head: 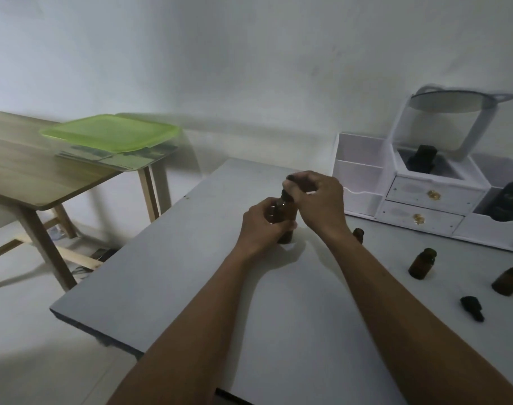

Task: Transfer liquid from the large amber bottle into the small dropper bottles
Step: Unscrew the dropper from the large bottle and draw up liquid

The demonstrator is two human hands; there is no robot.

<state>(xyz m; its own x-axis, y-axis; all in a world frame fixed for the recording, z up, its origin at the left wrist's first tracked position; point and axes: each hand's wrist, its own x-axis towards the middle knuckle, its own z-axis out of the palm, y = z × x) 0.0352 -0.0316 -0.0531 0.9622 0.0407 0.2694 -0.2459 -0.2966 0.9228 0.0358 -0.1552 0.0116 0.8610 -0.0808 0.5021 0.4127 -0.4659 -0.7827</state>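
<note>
- The left hand (pixel 262 226) is wrapped around an amber bottle (pixel 284 217) that stands upright on the grey table (pixel 167 276), fingers closed on its body.
- The right hand (pixel 319 200) sits over the bottle's top, fingertips pinched on the black dropper cap (pixel 289 188); whether the cap is seated on the neck or lifted off, I cannot tell.
- Just behind the right wrist, a small bottle (pixel 358 234) peeks out, mostly hidden.
- Further right on the table stand two more small amber bottles, open at the neck: one (pixel 422 263) nearer the middle, another (pixel 509 279) by the edge of view.
- A loose black dropper (pixel 472 308) lies on its side, nearer to me than those two and apart from them.
- A white organiser (pixel 424 194) with two drawers stands at the back right, dark items in its compartments.
- To the left, apart from the grey table, a wooden table (pixel 30 173) carries a green lid (pixel 109 133) on some papers.
</note>
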